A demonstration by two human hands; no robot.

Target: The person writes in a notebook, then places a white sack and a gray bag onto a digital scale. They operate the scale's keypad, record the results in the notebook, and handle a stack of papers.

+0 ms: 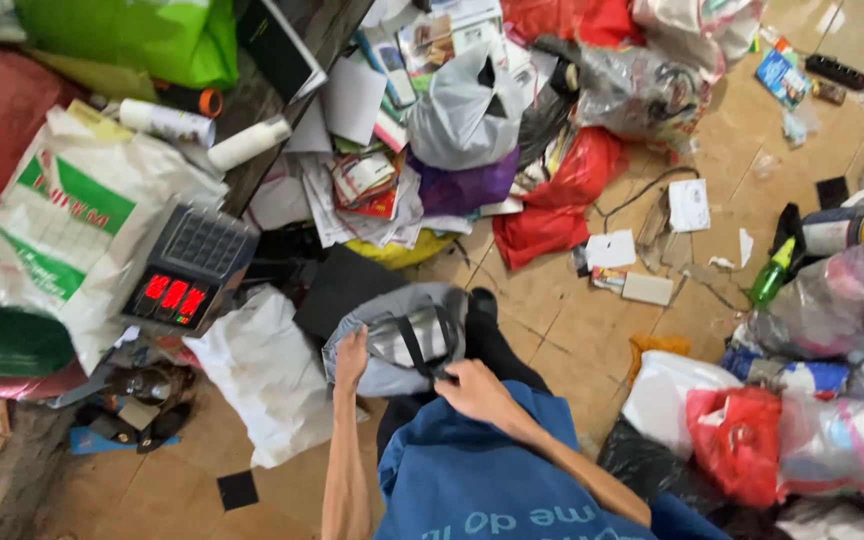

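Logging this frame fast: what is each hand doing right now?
Left hand: closed on the edge of the grey bag.
Right hand: closed on the bag's black strap.

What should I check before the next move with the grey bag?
1. Left hand on the grey bag: ok, it grips the bag's left edge.
2. Right hand on the bag: ok, its fingers are at the black straps.
3. Bag mouth open: ok, a striped lining shows between the hands.
4. Bag contents: cannot tell, the inside is mostly hidden.
5. Scale powered: ok, red digits are lit.
6. Scale platform free: cannot tell, only its keypad and display are in view.
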